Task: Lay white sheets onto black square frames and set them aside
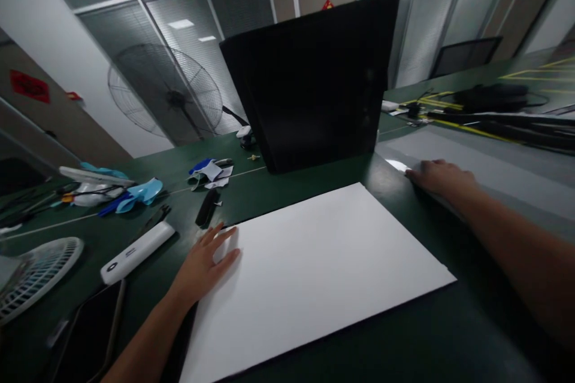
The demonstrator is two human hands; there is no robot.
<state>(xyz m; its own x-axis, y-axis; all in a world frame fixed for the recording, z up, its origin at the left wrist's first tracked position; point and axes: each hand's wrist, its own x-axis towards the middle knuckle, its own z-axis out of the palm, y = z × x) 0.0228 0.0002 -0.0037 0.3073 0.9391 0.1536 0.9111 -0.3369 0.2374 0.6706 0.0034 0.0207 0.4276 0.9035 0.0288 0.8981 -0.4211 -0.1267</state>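
A large white sheet (305, 275), on a thin dark-edged backing, lies flat in front of me on the green table. My left hand (209, 260) rests on its left edge with the fingers spread. Off to the right, my right hand (442, 178) is closed at the near left edge of a greyish, translucent plastic sheet (485, 161). The fingertips are partly hidden and slightly blurred. A bright reflection shows on that sheet just left of the fingers.
A large black panel (318, 84) stands upright behind the white sheet. To the left are a white power bank (137, 251), a phone (92, 332), a small black tool (207, 208), a white fan (42, 272) and blue scraps (139, 194). Black strips (503, 125) lie at the far right.
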